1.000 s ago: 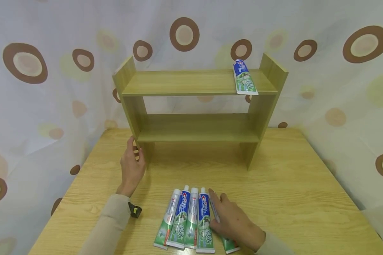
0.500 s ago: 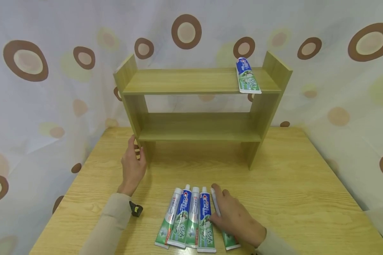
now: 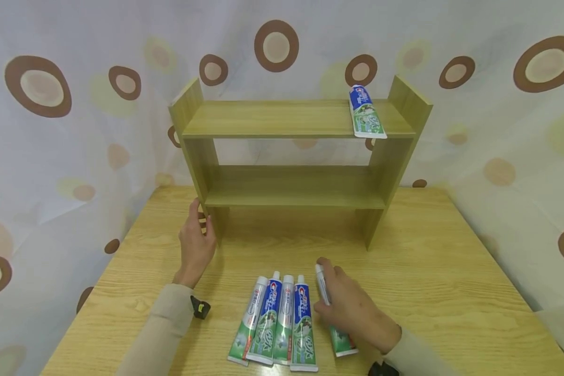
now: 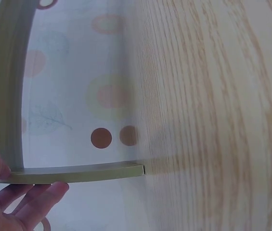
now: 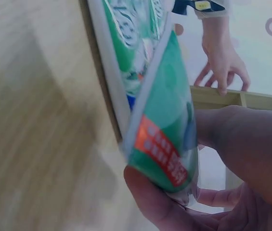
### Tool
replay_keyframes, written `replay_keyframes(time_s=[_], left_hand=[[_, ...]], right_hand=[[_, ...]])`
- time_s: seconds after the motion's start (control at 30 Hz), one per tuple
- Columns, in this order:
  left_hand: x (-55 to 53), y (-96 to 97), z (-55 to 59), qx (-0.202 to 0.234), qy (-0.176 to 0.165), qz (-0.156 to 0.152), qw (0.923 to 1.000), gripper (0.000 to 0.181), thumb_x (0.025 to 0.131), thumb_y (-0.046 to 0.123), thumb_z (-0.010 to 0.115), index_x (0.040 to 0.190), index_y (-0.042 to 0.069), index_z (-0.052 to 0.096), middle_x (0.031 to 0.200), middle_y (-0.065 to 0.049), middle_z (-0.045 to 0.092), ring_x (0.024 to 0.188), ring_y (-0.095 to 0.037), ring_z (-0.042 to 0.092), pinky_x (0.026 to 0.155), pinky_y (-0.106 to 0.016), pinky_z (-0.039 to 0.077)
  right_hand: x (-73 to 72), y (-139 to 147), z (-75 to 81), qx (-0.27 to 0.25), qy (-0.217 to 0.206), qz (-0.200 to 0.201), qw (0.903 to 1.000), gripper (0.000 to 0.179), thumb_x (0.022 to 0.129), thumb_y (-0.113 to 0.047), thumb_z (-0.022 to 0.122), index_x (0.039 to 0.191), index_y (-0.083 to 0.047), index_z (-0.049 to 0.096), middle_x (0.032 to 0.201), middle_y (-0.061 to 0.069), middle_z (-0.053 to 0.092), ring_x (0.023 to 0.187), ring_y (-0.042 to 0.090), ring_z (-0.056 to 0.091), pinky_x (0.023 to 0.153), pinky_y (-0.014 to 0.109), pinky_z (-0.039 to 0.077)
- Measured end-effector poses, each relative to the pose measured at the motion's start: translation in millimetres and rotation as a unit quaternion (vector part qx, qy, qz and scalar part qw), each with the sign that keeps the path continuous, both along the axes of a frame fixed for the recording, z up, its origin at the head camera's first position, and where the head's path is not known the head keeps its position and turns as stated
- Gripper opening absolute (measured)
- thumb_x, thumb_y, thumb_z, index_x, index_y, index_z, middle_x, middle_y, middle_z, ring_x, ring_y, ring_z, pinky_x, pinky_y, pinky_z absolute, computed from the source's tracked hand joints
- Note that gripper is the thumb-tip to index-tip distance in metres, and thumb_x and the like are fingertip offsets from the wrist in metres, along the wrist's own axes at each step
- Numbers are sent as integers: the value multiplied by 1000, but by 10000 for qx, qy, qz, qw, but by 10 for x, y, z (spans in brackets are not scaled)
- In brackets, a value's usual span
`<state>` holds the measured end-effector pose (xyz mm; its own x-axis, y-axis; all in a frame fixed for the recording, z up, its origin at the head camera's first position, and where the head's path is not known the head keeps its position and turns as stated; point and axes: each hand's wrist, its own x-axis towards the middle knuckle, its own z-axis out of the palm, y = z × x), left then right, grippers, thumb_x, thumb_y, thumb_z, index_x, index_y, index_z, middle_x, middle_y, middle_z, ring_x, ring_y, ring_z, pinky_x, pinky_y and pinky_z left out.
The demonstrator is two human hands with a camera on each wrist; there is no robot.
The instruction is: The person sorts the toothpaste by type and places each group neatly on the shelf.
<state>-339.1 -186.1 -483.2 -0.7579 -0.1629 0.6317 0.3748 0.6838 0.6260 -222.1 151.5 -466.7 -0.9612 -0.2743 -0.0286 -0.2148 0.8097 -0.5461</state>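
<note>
Four tubes (image 3: 267,324) on table (image 3: 432,271), one on shelf (image 3: 272,117), one in right hand (image 3: 354,310).

Pale beige left sleeve (image 3: 162,321) here, black wrist unit (image 3: 196,302) beside it, yellow patch (image 5: 202,6) on that, matching right sleeve (image 3: 415,352), black piece (image 3: 382,369) just nearer, partly cut off, perhaps a second unit

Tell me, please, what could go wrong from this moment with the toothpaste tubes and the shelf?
1. The upper tube reaches the front edge of the shelf, so a bump might make it slide off.
2. The left hand grips one side of the shelf; an uneven pull could perhaps shift or tilt it.
3. The right hand holds a silver-and-green tube beside four tubes, and might nudge them.
</note>
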Motion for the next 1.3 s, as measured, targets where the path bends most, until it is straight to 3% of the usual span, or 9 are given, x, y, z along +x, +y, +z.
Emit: replay_keyframes(time_s=[0.23,0.5,0.8,1.07,1.3], left_hand=[[-4,-5,-4,-65,-36,-3,10000,46,108,-1,59,153,-4,49,107,-31,74,89,-47,79,73,-59,69],[-4,-11,19,-37,-82,-13,10000,46,108,-2,59,153,-3,49,108,-32,74,90,-48,79,73,-59,69],[3,-15,16,-4,-243,-45,9997,47,108,-1,58,154,-1,47,109,-31,74,90,-48,79,74,-58,69],[9,-10,13,6,-221,-24,9998,47,108,-2,59,153,-1,48,108,-31,74,90,-49,79,75,-60,69],[6,4,14,-20,-158,-49,9999,47,108,-2,59,154,-2,48,108,-31,73,89,-49,79,74,-60,69]], right_hand=[[-63,99,172,-38,96,5,9999,88,88,-9,82,163,-7,37,121,26,66,83,22,65,56,24,60],[-153,142,384,129,506,244,9983,88,90,-8,80,164,-1,35,119,27,67,75,19,65,50,19,56],[-221,121,572,408,1074,389,9926,83,91,-9,79,161,0,38,122,29,66,81,22,65,52,22,58],[-312,53,729,367,1267,380,9905,79,90,-7,75,160,1,39,122,31,66,82,29,70,49,23,59],[-380,62,853,454,1231,331,9908,80,91,-9,75,161,1,37,122,30,65,79,27,68,49,23,58]])
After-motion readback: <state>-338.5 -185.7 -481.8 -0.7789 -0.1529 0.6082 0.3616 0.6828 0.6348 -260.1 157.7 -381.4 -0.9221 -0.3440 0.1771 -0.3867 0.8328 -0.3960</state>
